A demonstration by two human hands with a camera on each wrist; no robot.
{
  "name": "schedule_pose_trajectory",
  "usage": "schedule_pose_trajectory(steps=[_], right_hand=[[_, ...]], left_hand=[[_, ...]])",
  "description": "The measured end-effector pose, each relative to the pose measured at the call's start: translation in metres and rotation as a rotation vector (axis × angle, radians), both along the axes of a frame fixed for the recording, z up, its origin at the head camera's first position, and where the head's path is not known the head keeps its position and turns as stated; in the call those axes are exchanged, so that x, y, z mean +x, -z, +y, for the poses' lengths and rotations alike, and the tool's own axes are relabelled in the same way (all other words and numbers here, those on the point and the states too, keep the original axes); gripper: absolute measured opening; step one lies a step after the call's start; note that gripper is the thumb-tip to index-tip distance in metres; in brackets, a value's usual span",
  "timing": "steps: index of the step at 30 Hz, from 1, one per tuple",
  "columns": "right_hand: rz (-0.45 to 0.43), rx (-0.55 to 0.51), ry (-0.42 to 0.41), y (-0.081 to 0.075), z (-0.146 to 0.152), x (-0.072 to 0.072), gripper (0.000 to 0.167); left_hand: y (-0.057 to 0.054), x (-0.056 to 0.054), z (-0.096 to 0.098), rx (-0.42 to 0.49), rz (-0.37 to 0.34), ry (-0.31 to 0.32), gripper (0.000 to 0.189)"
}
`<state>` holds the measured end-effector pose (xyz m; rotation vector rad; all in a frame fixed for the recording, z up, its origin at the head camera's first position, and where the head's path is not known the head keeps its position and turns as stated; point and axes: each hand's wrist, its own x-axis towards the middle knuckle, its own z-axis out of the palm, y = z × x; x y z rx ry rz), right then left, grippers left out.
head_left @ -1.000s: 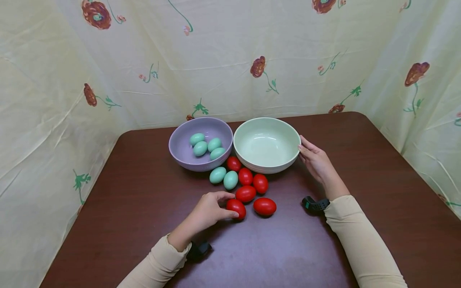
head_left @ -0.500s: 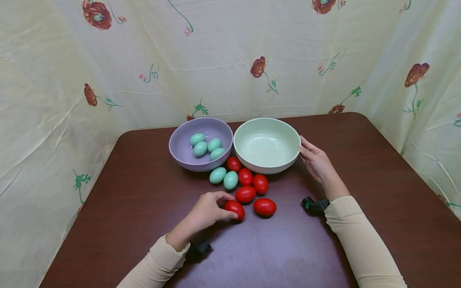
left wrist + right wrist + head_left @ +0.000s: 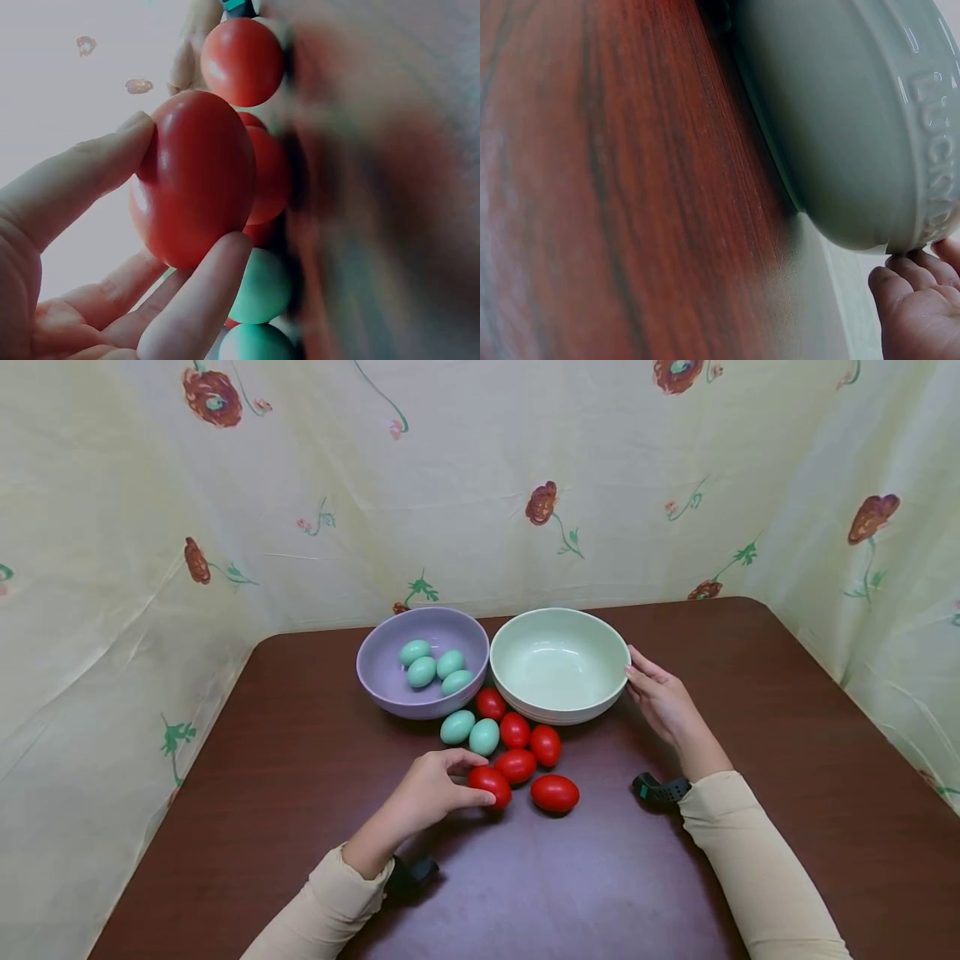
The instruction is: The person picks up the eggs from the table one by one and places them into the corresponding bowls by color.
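Note:
My left hand (image 3: 431,789) pinches a red egg (image 3: 196,180) between thumb and fingertips. In the head view the held egg overlaps another red egg (image 3: 515,766) just behind it. My right hand (image 3: 666,703) reaches to the right side of a pale green bowl (image 3: 558,710), its fingertips against the outer wall near the rim. Raised lettering on that bowl shows in the right wrist view. Nothing lies inside the green bowl. Touching its left side stands a purple bowl (image 3: 375,681) with several mint green eggs (image 3: 422,672) in it.
Two mint green eggs (image 3: 484,737) and several red eggs (image 3: 546,745) lie on the dark wooden table (image 3: 315,735) in front of the bowls. One red egg (image 3: 555,794) sits nearest the front. A flowered curtain (image 3: 450,493) hangs behind the table.
The left hand first draws the red egg slightly left, away from the others, then moves it a little up the head view. The right hand stays at the green bowl. The head view shifts slightly.

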<state>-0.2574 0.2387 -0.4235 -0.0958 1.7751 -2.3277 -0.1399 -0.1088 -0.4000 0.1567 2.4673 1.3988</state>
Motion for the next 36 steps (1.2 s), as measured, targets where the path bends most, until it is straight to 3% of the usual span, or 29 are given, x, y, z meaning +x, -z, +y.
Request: schedule_pose_trajectory(steps=[4, 14, 27, 36], right_hand=[[-0.008, 0.01, 0.002, 0.0, 0.002, 0.001, 0.069], [0.013, -0.001, -0.004, 0.004, -0.001, -0.002, 0.068], [0.004, 0.002, -0.008, 0.002, 0.001, -0.002, 0.07], [-0.002, 0.01, -0.005, 0.001, 0.0, -0.001, 0.07]], left_hand=[[-0.004, -0.005, 0.002, 0.017, 0.003, -0.008, 0.04], [-0.03, -0.026, 0.016, 0.02, 0.064, -0.037, 0.042], [-0.06, -0.068, 0.042, 0.095, 0.113, -0.014, 0.044], [-0.068, -0.096, 0.07, 0.081, 0.174, -0.013, 0.044]])
